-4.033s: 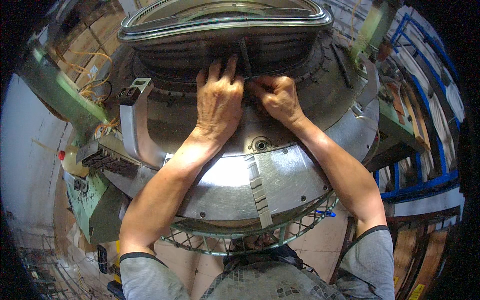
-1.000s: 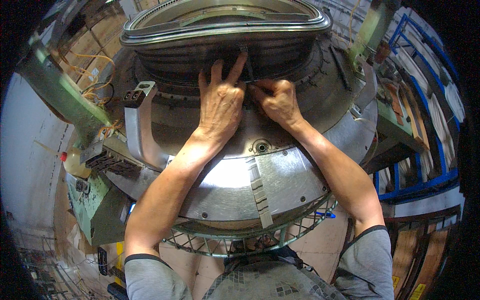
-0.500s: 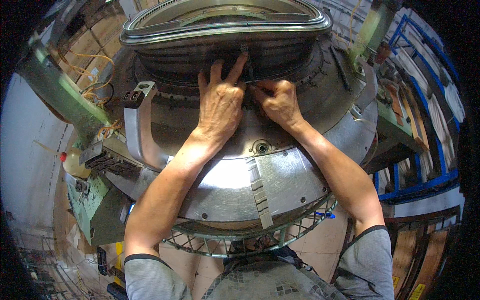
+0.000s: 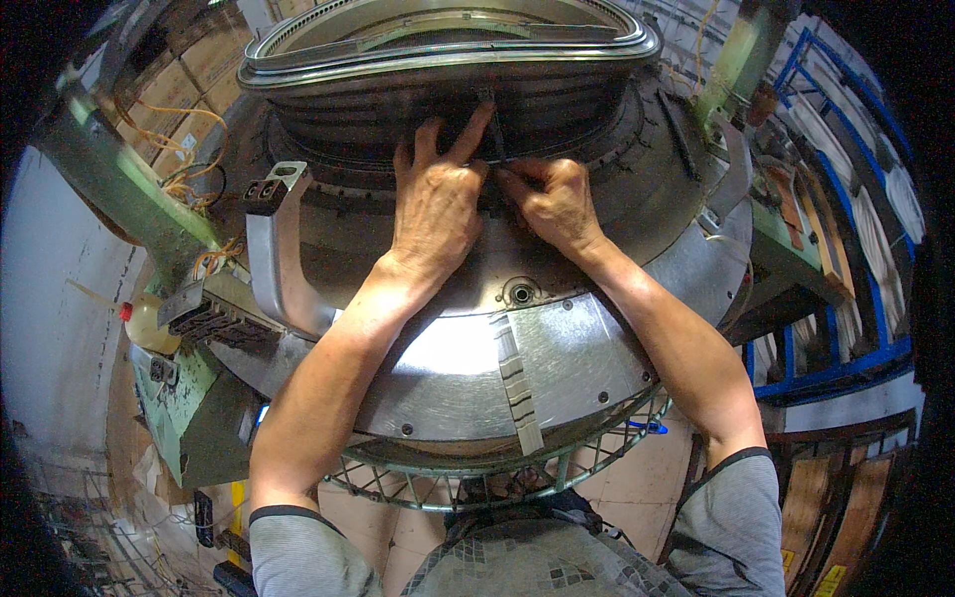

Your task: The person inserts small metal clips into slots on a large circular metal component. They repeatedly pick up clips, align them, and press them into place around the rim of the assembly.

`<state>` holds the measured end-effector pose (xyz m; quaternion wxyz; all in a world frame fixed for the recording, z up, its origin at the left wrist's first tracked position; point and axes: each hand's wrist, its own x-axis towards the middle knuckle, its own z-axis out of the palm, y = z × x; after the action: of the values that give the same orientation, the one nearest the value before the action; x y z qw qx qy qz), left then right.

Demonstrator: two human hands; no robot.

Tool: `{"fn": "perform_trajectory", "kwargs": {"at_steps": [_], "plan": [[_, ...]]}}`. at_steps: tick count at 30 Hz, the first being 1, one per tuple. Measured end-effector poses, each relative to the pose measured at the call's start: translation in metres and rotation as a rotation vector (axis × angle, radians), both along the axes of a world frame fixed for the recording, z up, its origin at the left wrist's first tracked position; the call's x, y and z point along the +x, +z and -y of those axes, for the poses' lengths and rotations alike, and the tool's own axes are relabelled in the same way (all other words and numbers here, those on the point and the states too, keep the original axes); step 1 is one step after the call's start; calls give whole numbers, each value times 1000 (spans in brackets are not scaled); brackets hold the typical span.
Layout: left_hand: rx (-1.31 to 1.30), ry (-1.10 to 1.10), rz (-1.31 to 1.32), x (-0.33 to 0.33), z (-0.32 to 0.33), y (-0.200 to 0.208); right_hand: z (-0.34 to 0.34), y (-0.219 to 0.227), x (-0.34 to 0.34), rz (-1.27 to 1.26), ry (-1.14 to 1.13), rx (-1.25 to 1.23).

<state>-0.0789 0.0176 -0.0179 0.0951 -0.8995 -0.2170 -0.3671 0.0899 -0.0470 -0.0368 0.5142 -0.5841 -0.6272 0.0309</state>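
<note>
A large round metal machine with a dark upright cylinder (image 4: pixel 348 119) fills the middle of the view. My left hand (image 4: pixel 438 209) lies against it with fingers spread. Its index finger reaches up the cylinder's wall, by a thin upright line in the metal. Close beside it, my right hand (image 4: pixel 557 204) is closed, with thumb and finger pinched together at the cylinder's base. Whatever sits in that pinch is too small and dark to make out. Below both hands is a polished sloping ring (image 4: pixel 443 373) with a round hole fitting (image 4: pixel 521 294).
A striped strip (image 4: pixel 514 383) hangs over the ring's front. An upright metal bracket (image 4: pixel 284 249) stands left of my forearm. Green machine legs (image 4: pixel 139 184) rise on both sides. A dark rod (image 4: pixel 676 134) lies at the right. A blue rack (image 4: pixel 836 370) with white material stands farther right.
</note>
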Motion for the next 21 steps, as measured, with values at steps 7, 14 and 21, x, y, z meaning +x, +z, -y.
{"fn": "perform_trajectory", "kwargs": {"at_steps": [7, 14, 21], "plan": [[-128, -80, -8, -3, -7, 1, 1, 2, 0, 13, -1, -6], [-62, -39, -36, -3, -5, 3, 2, 4, -2, -11, -15, -57], [-8, -14, -43, -3, -6, 2, 0, 0, 0, 32, -16, -11]]}}
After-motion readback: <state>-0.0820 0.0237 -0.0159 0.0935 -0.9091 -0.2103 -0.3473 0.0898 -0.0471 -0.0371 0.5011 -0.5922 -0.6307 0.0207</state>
